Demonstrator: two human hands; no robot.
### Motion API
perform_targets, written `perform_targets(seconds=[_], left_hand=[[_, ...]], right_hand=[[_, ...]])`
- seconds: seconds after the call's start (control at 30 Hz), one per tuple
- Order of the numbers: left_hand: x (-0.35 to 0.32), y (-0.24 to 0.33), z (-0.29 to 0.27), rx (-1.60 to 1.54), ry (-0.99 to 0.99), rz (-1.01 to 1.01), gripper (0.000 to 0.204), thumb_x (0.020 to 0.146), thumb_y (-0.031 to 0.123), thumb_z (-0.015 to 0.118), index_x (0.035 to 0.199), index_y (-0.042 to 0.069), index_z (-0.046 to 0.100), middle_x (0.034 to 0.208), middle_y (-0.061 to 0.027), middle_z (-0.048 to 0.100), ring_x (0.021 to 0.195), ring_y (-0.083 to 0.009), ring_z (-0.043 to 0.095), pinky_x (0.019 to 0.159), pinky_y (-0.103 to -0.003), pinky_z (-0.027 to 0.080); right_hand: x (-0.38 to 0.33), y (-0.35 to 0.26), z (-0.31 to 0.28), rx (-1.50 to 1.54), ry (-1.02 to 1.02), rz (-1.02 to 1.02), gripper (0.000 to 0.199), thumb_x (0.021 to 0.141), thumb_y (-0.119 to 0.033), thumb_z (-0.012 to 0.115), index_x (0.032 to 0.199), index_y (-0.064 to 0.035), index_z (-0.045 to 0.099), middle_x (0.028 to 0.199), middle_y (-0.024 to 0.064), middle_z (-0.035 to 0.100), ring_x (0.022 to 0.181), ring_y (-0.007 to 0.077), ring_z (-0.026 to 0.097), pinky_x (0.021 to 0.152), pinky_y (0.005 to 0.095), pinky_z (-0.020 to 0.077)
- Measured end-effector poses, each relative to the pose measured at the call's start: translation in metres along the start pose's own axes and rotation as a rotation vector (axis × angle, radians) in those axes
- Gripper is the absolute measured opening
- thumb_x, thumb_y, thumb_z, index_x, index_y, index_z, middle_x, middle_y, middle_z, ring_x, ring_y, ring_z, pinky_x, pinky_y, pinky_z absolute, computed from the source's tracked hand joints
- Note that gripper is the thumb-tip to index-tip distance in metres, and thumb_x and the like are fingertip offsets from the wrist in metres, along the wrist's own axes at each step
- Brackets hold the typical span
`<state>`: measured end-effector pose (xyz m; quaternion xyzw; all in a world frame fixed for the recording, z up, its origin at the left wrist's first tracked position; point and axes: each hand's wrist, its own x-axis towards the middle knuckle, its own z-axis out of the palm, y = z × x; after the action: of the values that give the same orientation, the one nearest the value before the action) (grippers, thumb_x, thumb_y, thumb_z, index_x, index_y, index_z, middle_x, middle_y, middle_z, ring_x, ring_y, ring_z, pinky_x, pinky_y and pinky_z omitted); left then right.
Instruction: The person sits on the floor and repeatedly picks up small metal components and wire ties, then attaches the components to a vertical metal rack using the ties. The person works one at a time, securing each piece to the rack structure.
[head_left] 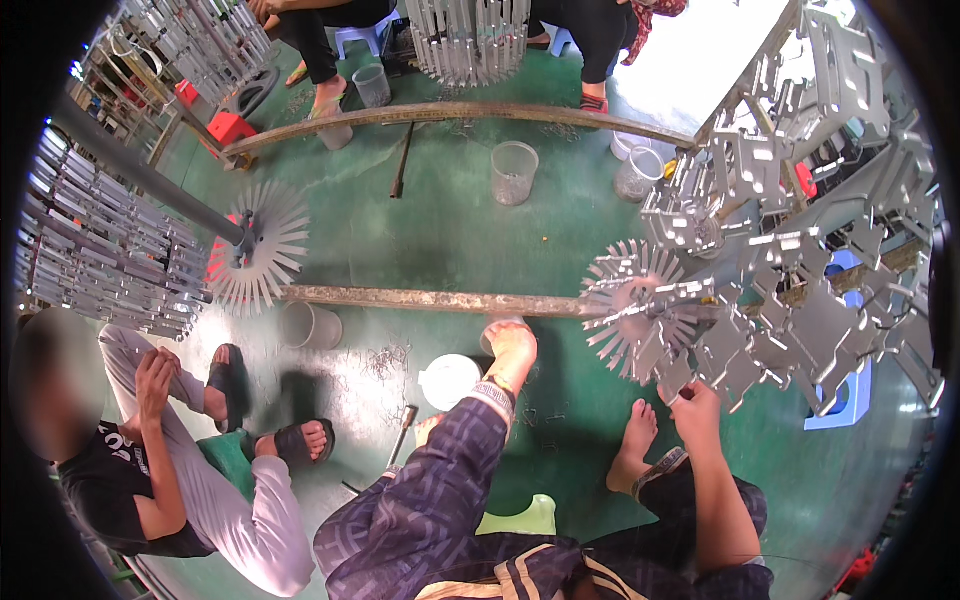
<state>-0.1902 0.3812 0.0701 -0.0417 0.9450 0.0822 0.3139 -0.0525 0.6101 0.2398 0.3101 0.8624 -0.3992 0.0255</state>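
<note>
Spreading from the right end of the long rusty crossbar [430, 298], a cluster of bent silvery metal plates [820, 320] hangs above the near side, with a fanned metal disc [628, 292] at that same end. The right hand [697, 412] is just on the near side of the crossbar's right end, thumb and fingers drawn narrowly together at the lowest edge of the metalwork; whether a piece sits between the fingertips I cannot tell. The left hand [513, 345] is low on the near side, just below the crossbar's middle, at a small pale cup [487, 340]; its fingers are largely hidden, so I cannot tell what it holds. A white container [450, 382] stands near it, also on the near side, and a clear tub [311, 327] sits just below the crossbar's left end. Beyond the crossbar, a clear cup [514, 175] with small pieces inside stands on the green floor [440, 235]. A co-worker in pale trousers [225, 490] sits on the near side, left of the crossbar, both hands close together.
</note>
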Motion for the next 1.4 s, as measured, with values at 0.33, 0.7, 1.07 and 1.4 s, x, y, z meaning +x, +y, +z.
perform_targets(seconds=[0.33,0.7,1.07,1.4], left_hand=[[0.021,-0.006,-0.017,0.092,-0.268,-0.108,0.066,0.084,0.035,0.050,0.141,0.020,0.020,0.147,-0.0074,0.015,0.133,-0.0352,0.015,0.102,-0.059,0.013],[0.018,-0.003,-0.013,-0.158,-0.024,-0.067,0.070,0.081,0.034,0.053,0.139,0.009,0.022,0.145,-0.0121,0.017,0.135,-0.0291,0.011,0.108,-0.051,0.008],[0.057,-0.013,0.061,-0.949,0.657,-0.459,0.040,0.076,0.023,0.065,0.111,0.007,0.053,0.106,-0.0178,0.058,0.096,-0.0364,0.055,0.085,-0.040,0.044],[0.020,-0.032,0.028,-0.895,0.347,-0.533,0.042,0.086,0.012,0.042,0.126,0.003,0.031,0.111,-0.0254,0.051,0.101,-0.0376,0.052,0.086,-0.044,0.043]], right_hand=[[0.008,0.022,0.007,-0.108,0.024,-0.332,0.024,0.074,-0.015,0.066,0.088,0.0021,0.060,0.067,0.0076,0.060,0.054,0.0136,0.057,0.047,0.0269,0.0430],[-0.008,-0.032,-0.005,-0.138,-0.139,-0.134,0.024,0.076,-0.024,0.063,0.084,-0.0019,0.063,0.076,0.0126,0.062,0.072,0.0269,0.059,0.065,0.0379,0.0437],[-0.013,-0.034,-0.009,-0.077,-0.164,-0.001,0.031,0.076,-0.027,0.065,0.092,-0.0010,0.062,0.084,0.0114,0.063,0.078,0.0233,0.059,0.070,0.0356,0.0443],[-0.015,-0.044,-0.013,-0.105,-0.215,0.077,0.030,0.080,-0.022,0.059,0.102,-0.0021,0.059,0.093,0.0109,0.063,0.085,0.0224,0.060,0.076,0.0332,0.0438]])
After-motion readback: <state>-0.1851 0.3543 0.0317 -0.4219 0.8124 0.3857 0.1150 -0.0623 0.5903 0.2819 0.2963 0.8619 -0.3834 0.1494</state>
